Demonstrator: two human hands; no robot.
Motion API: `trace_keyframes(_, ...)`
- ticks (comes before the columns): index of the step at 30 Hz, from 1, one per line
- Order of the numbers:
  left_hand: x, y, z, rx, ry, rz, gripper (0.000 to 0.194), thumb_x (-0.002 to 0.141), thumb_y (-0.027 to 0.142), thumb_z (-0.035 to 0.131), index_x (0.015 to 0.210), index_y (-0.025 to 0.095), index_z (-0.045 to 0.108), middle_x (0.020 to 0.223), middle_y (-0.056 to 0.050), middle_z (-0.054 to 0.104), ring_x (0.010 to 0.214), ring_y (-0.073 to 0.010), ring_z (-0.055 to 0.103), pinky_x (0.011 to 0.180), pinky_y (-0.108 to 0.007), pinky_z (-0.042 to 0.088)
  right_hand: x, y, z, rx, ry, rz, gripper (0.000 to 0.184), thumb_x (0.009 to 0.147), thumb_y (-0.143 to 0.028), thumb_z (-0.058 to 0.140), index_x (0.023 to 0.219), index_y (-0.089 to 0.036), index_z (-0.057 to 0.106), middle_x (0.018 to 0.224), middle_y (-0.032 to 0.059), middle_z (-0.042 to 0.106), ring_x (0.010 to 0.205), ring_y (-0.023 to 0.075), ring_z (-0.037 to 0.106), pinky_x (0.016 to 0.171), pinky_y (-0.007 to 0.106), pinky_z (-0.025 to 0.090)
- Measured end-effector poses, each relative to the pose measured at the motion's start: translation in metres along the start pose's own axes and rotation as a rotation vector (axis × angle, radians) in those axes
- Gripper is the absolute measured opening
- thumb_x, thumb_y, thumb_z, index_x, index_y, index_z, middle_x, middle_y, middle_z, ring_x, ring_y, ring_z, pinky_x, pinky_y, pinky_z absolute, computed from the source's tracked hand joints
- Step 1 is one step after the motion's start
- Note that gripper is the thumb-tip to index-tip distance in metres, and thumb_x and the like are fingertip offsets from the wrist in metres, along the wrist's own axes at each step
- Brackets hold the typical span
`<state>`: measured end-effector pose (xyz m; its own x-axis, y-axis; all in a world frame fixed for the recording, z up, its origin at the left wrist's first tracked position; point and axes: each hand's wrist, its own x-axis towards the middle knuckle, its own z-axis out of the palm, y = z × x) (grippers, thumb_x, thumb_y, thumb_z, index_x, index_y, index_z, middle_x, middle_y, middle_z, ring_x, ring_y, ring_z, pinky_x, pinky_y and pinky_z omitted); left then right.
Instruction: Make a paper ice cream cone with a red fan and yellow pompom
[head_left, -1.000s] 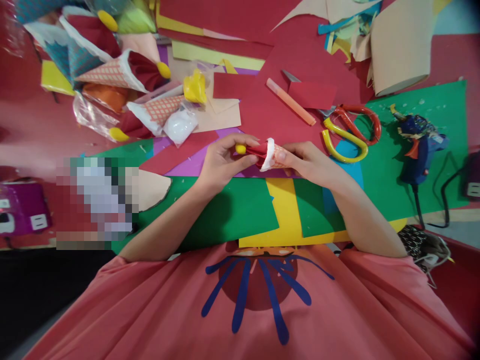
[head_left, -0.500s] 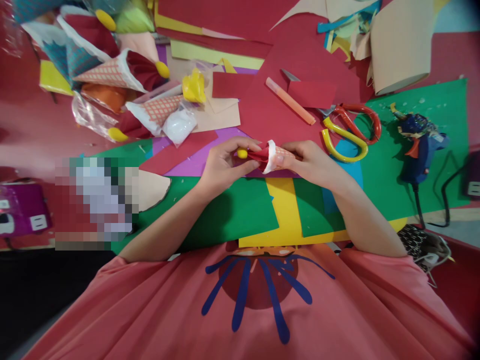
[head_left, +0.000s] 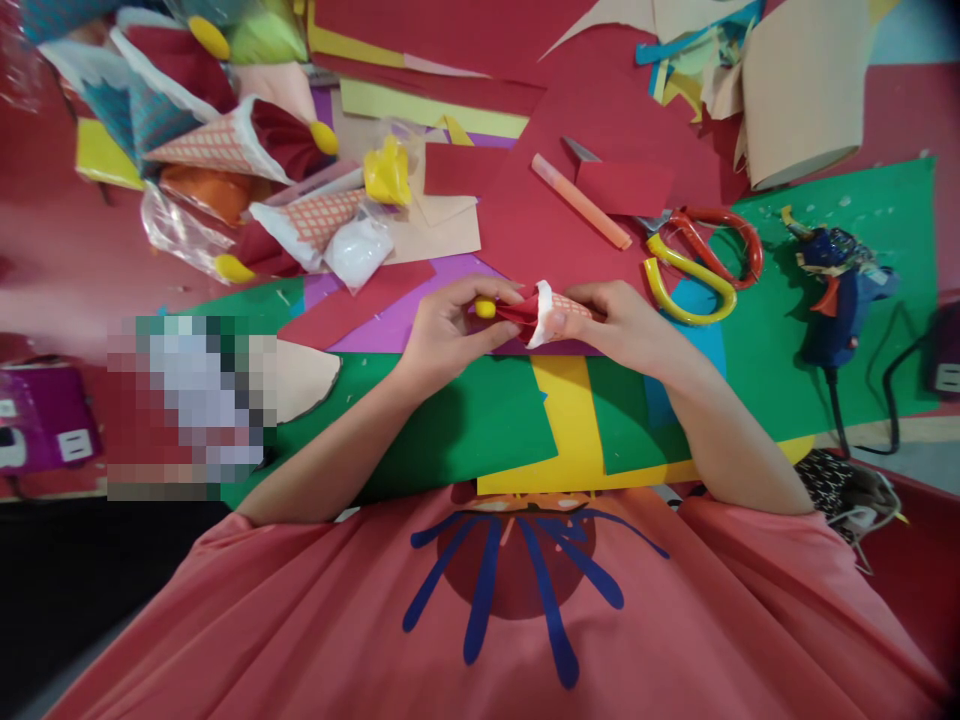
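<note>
Between my hands, above the purple sheet, is a small craft cone (head_left: 568, 312) with an orange-and-white lattice pattern and a white scalloped rim. It lies sideways, its mouth to the left. Dark red folded paper (head_left: 527, 313) comes out of the mouth, and a yellow oval piece (head_left: 485, 308) sits at its left end. My right hand (head_left: 616, 322) is closed around the cone's body, thumb in front, hiding its point. My left hand (head_left: 448, 328) pinches the red paper near the rim, the yellow piece lying between its thumb and fingers.
Scissors (head_left: 694, 262) with red and yellow handles lie beyond my right hand, beside an orange marker (head_left: 581, 202). A blue glue gun (head_left: 836, 295) rests on green sheet at right. Similar cones (head_left: 206, 145) are piled at upper left. A beige paper roll (head_left: 802, 90) stands at upper right.
Hardly anything differs. Both hands keep their hold on the cone and the red paper, with only a slight shift of the right thumb on the cone.
</note>
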<state>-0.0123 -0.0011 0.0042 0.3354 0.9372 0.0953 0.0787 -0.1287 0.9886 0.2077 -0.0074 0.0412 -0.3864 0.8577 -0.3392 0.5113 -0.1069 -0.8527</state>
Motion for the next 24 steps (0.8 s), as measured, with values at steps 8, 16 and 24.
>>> trace_keyframes(8, -0.0003, -0.0003, -0.0001, -0.018, -0.003, -0.007, 0.023, 0.072, 0.035, 0.080, 0.089, 0.022, 0.071, 0.093, -0.002, 0.074, 0.094, -0.0173, 0.071, 0.087, -0.031, 0.057, 0.0004, 0.0002, 0.0002, 0.014, 0.009, 0.005, 0.055, 0.082, -0.068, 0.058, 0.068, -0.016, 0.054, 0.062, -0.0048, 0.032, 0.058, 0.0068, 0.026, 0.051, 0.027, 0.015)
trace_keyframes(16, -0.0001, 0.0012, 0.0008, -0.011, 0.005, -0.037, 0.024, 0.072, 0.037, 0.080, 0.088, 0.021, 0.071, 0.091, -0.002, 0.074, 0.090, -0.0158, 0.070, 0.083, -0.029, 0.057, 0.0001, -0.0007, 0.0003, 0.014, 0.016, 0.019, 0.054, 0.080, -0.068, 0.060, 0.065, -0.017, 0.049, 0.062, -0.0049, 0.031, 0.058, 0.0067, 0.025, 0.052, 0.028, 0.015)
trace_keyframes(24, 0.0016, 0.0011, 0.0026, -0.052, 0.005, -0.055, 0.019, 0.072, 0.031, 0.079, 0.087, 0.021, 0.072, 0.089, -0.001, 0.073, 0.088, -0.0142, 0.069, 0.079, -0.026, 0.055, -0.0005, -0.0070, 0.0004, 0.027, 0.021, 0.064, 0.058, 0.078, -0.072, 0.059, 0.062, -0.017, 0.048, 0.061, -0.0047, 0.031, 0.057, 0.0063, 0.026, 0.051, 0.028, 0.015)
